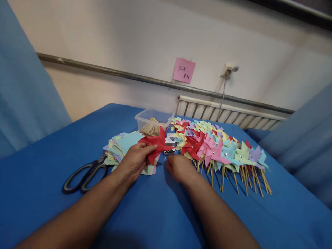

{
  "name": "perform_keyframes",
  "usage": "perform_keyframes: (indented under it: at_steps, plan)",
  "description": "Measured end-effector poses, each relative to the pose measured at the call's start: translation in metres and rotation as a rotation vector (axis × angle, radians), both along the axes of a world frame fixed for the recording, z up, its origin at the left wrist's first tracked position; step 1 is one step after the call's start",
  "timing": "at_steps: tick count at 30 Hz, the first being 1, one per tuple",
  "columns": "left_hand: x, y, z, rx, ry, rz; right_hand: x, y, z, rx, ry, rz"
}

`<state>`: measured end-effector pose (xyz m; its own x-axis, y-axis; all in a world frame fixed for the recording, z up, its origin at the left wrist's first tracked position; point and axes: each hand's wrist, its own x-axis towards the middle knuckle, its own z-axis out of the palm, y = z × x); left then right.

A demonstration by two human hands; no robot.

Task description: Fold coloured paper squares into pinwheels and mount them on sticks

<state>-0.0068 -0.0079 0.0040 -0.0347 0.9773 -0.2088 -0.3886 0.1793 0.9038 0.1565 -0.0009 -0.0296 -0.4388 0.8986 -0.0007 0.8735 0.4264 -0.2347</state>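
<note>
My left hand [137,159] pinches a red paper pinwheel [158,144] between thumb and fingers, holding it above a stack of coloured paper sheets [128,141]. No stick shows on this pinwheel. My right hand [179,167] is closed low over the table, just right of the red pinwheel; its fingertips are turned away, so what they hold, if anything, is hidden. Small white boxes [169,141] lie just beyond my right hand. Many finished pinwheels [214,152] on wooden sticks lie in rows to its right, in red, pink, blue, green, yellow and purple.
Dark-handled scissors [86,176] lie left of the paper stack, blades partly under it. A clear plastic box [166,117] with thin wooden sticks [151,127] stands behind. The blue-covered table [46,176] reaches toward a wall with a radiator [233,116]. Blue curtains [306,135] hang at both sides.
</note>
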Motion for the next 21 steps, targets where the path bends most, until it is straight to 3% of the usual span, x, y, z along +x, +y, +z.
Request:
perform_keyframes:
  at_steps: [10,21]
  plan:
    - [-0.001,0.001,-0.004,0.014,-0.002,-0.020,-0.005,-0.007,0.006,-0.026,0.011,0.046]
    - [0.000,-0.001,0.000,0.008,0.001,-0.025,0.011,0.008,0.002,-0.090,0.130,-0.112]
